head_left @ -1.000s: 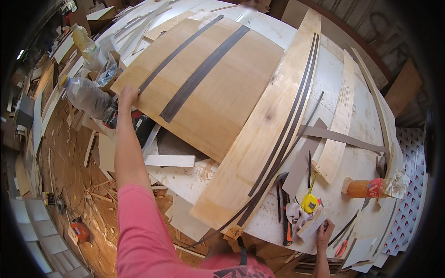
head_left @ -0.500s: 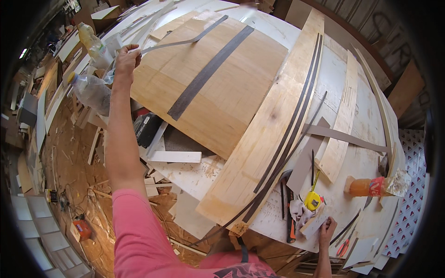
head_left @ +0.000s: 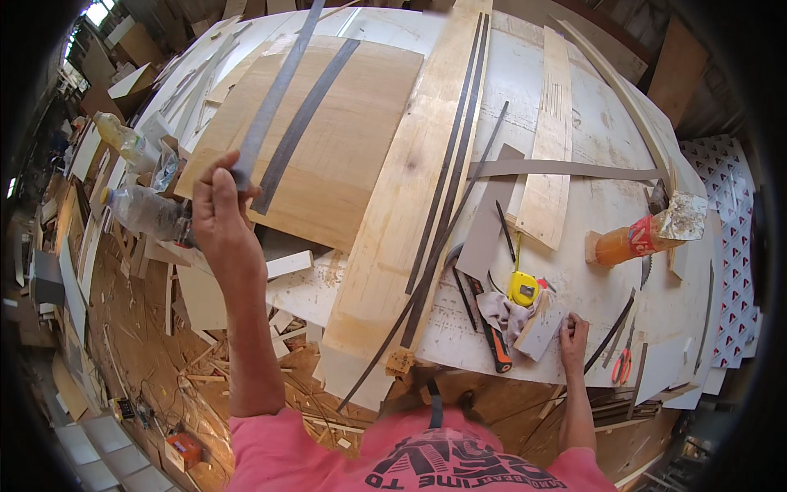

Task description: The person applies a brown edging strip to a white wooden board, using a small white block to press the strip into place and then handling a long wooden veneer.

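My left hand [head_left: 223,197] is closed on the near end of a dark grey edge-banding strip [head_left: 283,86], which rises away over a plywood panel [head_left: 361,123]. Beside it a second dark strip [head_left: 307,123] lies flat across the panel. On the right, my right hand [head_left: 575,334] rests on the white table with its fingers curled at the edge of a small white block [head_left: 541,331]. Whether anything is between those fingers is hidden. Next to the block are a crumpled cloth [head_left: 503,316], a yellow tape measure [head_left: 523,289] and an orange-handled hacksaw [head_left: 497,348].
A long pale board [head_left: 402,172] carries thin dark strips. An orange-filled bottle [head_left: 623,245] lies at right, near red-handled scissors [head_left: 622,366]. Clear plastic bottles [head_left: 147,211] stand at the left edge. Wood offcuts [head_left: 283,336] litter the floor.
My left hand has come nearer and lower, drawing the strip's end toward me; the strip now stands straighter. The view has shifted. My right hand stays beside the white block.
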Tool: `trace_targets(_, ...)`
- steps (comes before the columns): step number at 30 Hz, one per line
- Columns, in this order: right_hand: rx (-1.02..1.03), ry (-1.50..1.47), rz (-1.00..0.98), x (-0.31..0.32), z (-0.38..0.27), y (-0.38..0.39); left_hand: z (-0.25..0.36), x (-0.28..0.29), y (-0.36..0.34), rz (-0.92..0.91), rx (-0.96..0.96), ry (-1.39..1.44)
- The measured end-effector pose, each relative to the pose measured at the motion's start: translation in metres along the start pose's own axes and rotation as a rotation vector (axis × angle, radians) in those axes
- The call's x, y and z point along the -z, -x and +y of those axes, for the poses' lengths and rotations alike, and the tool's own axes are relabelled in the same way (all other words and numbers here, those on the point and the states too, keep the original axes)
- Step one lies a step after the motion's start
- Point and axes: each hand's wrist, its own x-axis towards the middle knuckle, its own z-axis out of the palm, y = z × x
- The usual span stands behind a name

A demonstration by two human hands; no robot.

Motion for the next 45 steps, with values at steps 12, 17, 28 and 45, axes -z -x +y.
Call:
trace_targets(12, 0.087, -0.001, -0.024, 0.002, 0.017, -0.004, -0.063, 0.063, 0.247, -0.255, 0.476, -0.398)
trace_targets(17, 0.075, -0.057, -0.037, -0.003, 0.021, -0.006, -0.064, 0.095, 0.243, -0.32, 0.36, -0.433)
trace_targets(28, 0.091, 0.045, -0.037, -0.002, 0.019, -0.007, -0.146, 0.103, 0.024, -0.124, -0.074, -1.043)
trace_targets(45, 0.016, 0.033, -0.034, -0.001, 0.009, -0.003, -0.234, 0.094, -0.081, -0.016, 0.302, -1.496)
